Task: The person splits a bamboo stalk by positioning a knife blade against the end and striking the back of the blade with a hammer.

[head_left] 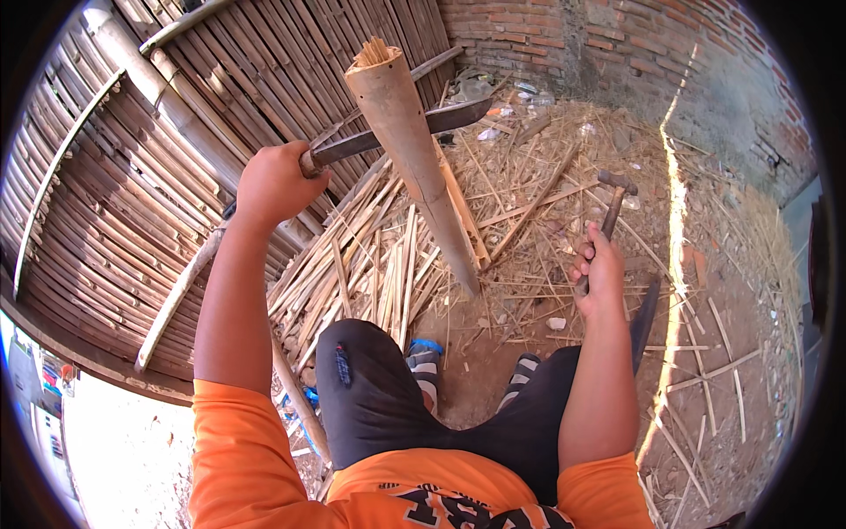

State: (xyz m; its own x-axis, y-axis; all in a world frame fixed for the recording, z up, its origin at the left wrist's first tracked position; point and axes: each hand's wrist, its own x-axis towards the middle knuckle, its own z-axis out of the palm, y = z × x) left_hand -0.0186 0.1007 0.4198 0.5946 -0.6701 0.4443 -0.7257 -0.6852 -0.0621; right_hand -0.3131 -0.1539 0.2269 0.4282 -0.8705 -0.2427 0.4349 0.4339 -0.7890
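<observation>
My left hand (275,187) is closed round the handle of a machete (348,147), which it holds out to the far side. The blade runs across a thick bamboo pole (414,154), its tip showing past the pole's right side. The pole hides the blade's middle, so I cannot tell how deep it sits in the bamboo. This pole stands tilted on the ground, its upper end frayed and a split strip along its right side. On the right, my right hand (601,267) grips the wooden handle of a hammer (614,210), head up, apart from the pole.
Split bamboo strips (352,256) lie heaped left of the pole. Loose slivers and bits of litter cover the dirt floor (520,317). A bamboo slat wall (115,212) rises at the left, a brick wall (617,62) at the back. My sandalled feet are below the pole.
</observation>
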